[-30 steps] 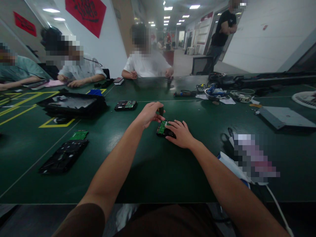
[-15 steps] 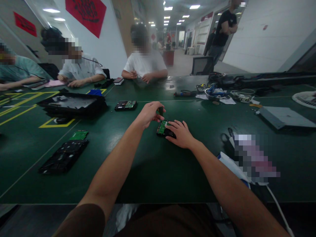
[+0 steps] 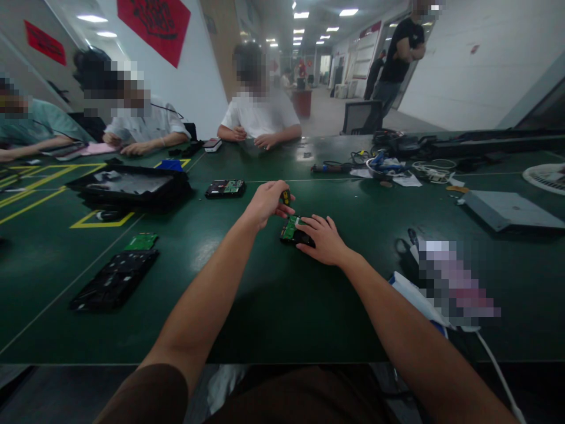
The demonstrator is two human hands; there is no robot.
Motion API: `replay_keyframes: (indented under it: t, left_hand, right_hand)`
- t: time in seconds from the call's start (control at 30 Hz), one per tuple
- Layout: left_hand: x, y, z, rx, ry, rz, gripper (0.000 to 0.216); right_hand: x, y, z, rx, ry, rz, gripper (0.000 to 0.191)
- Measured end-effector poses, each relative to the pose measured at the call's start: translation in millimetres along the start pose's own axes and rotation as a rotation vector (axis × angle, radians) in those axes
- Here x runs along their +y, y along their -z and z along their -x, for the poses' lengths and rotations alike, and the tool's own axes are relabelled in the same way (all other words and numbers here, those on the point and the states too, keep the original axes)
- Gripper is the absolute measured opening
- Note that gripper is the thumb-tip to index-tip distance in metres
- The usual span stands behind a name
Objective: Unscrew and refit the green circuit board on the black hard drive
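Near the middle of the table lies a hard drive (image 3: 289, 231), its green circuit board facing up. My right hand (image 3: 324, 238) bears on its right part with spread fingers, the thumb along the near edge and a fingertip on the board, holding it down. Above its far left corner, my left hand (image 3: 270, 203) is closed around a screwdriver (image 3: 286, 197) with a black and yellow handle. The screwdriver's tip is too small to make out.
A second hard drive (image 3: 225, 188) lies beyond my left hand. At the left are a black drive (image 3: 115, 280), a loose green circuit board (image 3: 142, 241) and a black tray (image 3: 132, 184). Cables (image 3: 384, 165), a grey metal case (image 3: 514, 209) and a white packet (image 3: 419, 300) lie right.
The screwdriver handle has turned in my left hand, so its yellow markings now show. My right hand and the hard drive have stayed in place.
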State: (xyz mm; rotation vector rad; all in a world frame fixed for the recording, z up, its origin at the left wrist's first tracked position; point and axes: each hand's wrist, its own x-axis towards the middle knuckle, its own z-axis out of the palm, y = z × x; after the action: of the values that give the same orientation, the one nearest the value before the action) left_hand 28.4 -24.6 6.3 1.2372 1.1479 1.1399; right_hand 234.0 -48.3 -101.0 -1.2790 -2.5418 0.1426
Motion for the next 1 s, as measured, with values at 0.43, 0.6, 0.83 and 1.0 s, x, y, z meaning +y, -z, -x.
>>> replay_keyframes:
  t: [0.43,0.6,0.83,1.0]
  left_hand:
    - [-2.7,2.2,-2.8,-0.073,0.007,0.006,0.022]
    - [-3.6,2.6,-4.0,-0.07,0.038,0.056,0.022]
    - [-2.8,3.7,-3.7,-0.044,0.014,-0.002,0.022]
    - [-3.3,3.0,-4.2,-0.067,0.06,0.054,0.023]
  right_hand:
    - [-0.1,0.5,-0.1,-0.003,0.002,0.0,0.061]
    - [0.1,-0.8,-0.2,0.006,0.003,0.002,0.061]
    - [-0.7,0.8,-0.2,-0.011,-0.005,0.001,0.062]
    - [-0.6,1.4,0.3,-0.007,-0.002,-0.001,0.061]
